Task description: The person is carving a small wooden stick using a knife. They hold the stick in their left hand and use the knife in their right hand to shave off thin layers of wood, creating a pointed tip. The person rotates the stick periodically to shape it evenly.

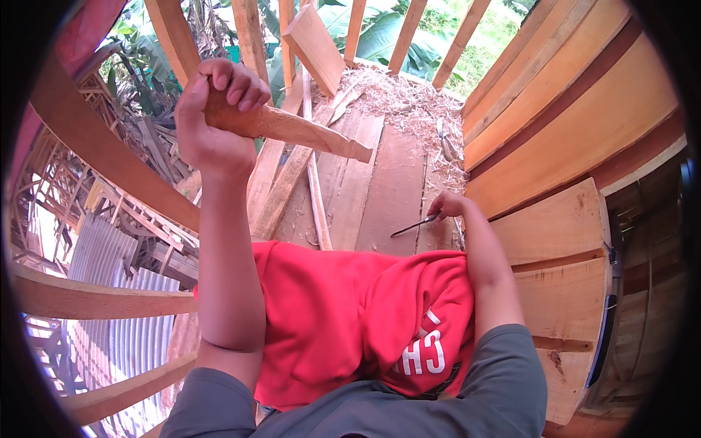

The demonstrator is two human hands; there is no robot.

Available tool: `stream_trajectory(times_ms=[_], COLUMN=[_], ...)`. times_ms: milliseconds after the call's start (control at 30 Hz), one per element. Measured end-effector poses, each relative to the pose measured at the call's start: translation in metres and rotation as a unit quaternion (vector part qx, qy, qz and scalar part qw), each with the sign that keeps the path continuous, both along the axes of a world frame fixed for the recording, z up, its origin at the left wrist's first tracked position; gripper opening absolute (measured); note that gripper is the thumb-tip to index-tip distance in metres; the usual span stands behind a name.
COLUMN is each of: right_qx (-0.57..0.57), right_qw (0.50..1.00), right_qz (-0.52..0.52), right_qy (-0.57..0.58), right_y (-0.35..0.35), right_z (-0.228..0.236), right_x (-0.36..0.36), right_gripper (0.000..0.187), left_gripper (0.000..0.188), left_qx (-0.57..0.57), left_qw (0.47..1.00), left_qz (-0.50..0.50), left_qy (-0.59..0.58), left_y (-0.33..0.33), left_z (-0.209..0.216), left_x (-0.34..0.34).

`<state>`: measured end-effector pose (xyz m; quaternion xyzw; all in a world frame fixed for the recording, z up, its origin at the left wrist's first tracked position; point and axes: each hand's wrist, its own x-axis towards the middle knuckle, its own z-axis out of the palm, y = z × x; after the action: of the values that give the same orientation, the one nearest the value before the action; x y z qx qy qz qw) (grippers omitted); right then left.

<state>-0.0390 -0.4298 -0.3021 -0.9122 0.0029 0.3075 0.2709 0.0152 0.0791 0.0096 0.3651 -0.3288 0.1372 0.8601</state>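
My left hand (196,135) is raised at the upper left, its fingers wrapped round the thick end of a roughly carved piece of wood (307,134). That piece slants out to the right and has a notched, blunt tip. Lower and to the right, my right hand (454,205) grips a slim dark tool (413,226), its tip pointing down and left above the floor. The tool is too small to tell whether it is a knife or a chisel. A red garment with white lettering (314,314) covers my lap, between my two forearms.
Wood shavings (409,98) lie heaped at the far end of the plank floor (391,182). Loose wooden strips (281,193) rest left of centre, and a short board (315,47) leans at the back. A plank wall (569,124) stands right; slatted railings (109,296) run left.
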Motion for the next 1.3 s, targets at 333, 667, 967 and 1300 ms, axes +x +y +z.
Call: stream_trajectory(times_ms=[333, 667, 967, 1300], right_qx=[0.071, 0.024, 0.145, -0.032], right_qw=[0.997, 0.949, 0.959, 0.923], right_qz=[0.020, -0.213, -0.233, -0.321], right_qy=[-0.018, -0.231, 0.076, -0.209], right_y=[0.041, 0.036, 0.062, 0.071], right_z=[0.010, 0.006, 0.064, 0.062], right_x=[0.048, 0.064, 0.061, 0.059], right_gripper=[0.038, 0.032, 0.032, 0.034], left_gripper=[0.017, 0.015, 0.019, 0.021], left_qx=[-0.001, 0.005, 0.001, -0.005], left_qw=[0.998, 0.999, 1.000, 1.000], left_qz=[0.056, 0.049, 0.016, 0.002], left_qy=[-0.023, 0.020, 0.008, 0.003], left_y=[0.020, 0.017, 0.017, 0.017], left_z=[0.003, -0.012, -0.022, -0.029], left_x=[0.002, 0.019, 0.026, 0.028])
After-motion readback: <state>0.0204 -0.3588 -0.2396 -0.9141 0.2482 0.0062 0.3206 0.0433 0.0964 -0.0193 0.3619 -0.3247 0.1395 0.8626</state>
